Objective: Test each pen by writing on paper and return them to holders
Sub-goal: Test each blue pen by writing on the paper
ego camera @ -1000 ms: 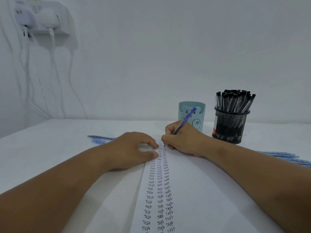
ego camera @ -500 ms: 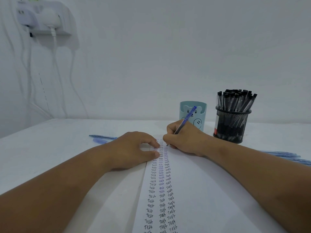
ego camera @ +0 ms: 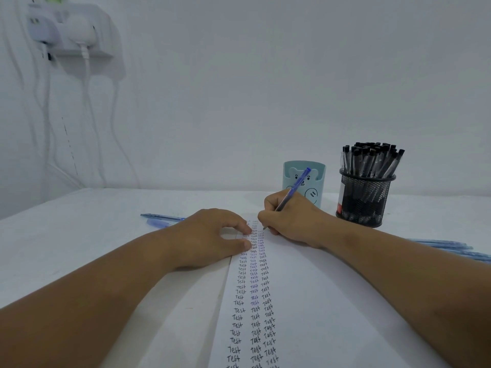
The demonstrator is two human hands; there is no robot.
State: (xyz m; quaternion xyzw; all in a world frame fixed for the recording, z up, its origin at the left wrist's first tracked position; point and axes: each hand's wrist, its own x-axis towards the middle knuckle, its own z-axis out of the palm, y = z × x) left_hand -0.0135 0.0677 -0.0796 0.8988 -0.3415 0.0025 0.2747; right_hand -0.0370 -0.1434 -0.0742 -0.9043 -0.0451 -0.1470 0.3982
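Home desk: white table [ego camera: 79,235], wall charger [ego camera: 77,30]

Blue pen [ego camera: 296,185] tilted, tip on white paper [ego camera: 305,301] at top of three "Test" columns, light-blue bear pen holder [ego camera: 317,179] upright behind it, black mesh holder [ego camera: 364,200] packed with black-capped pens [ego camera: 372,158], loose blue pens [ego camera: 162,217] lying flat on desk [ego camera: 79,235] far left

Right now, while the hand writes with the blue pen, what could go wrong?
The right hand rests on the paper beside fresh writing, so ink may smear. Loose pens lie near the right forearm and could be knocked away. The black holder looks full, so returning pens there may be tight.
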